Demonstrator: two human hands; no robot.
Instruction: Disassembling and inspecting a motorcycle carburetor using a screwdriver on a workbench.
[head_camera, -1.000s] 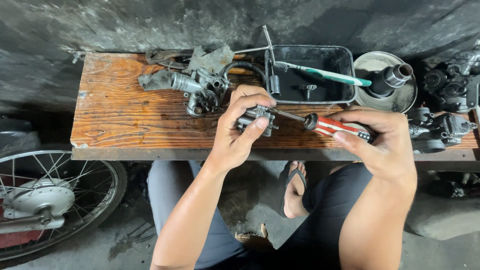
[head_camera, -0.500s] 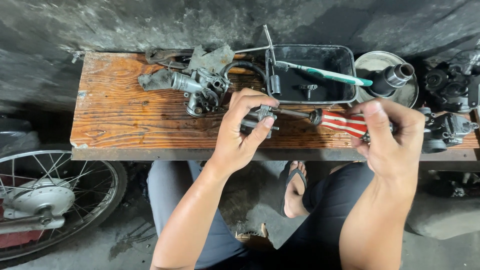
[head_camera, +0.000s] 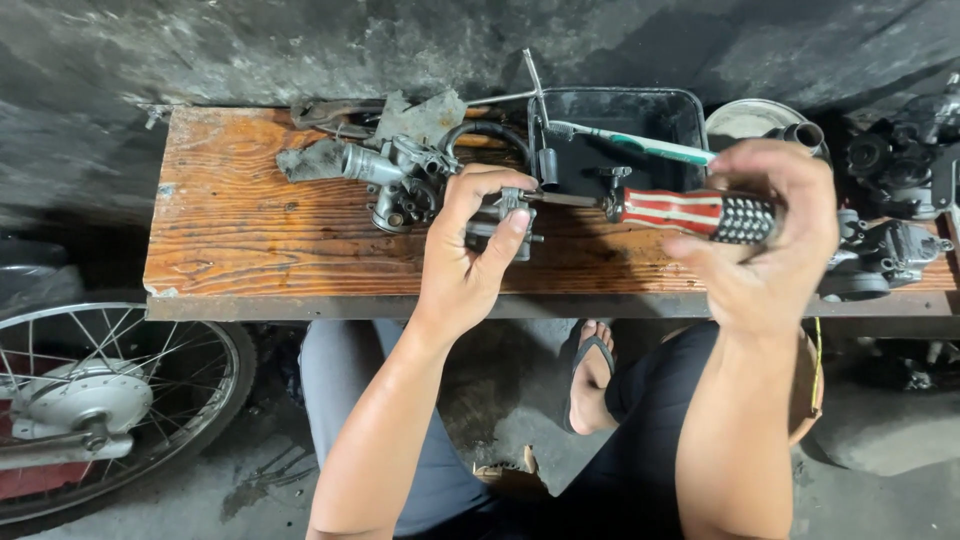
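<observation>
Wooden bench (head_camera: 250, 230), left hand (head_camera: 470, 260) grip clamped on small metal part (head_camera: 510, 215), right hand (head_camera: 765, 240) closed round screwdriver (head_camera: 690, 212)

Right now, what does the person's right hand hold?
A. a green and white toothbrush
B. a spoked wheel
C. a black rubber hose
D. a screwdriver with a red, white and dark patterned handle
D: the right hand grips the screwdriver by its striped and dotted handle, its shaft pointing at the small metal part in the left hand; the toothbrush lies on the black tray.
</observation>
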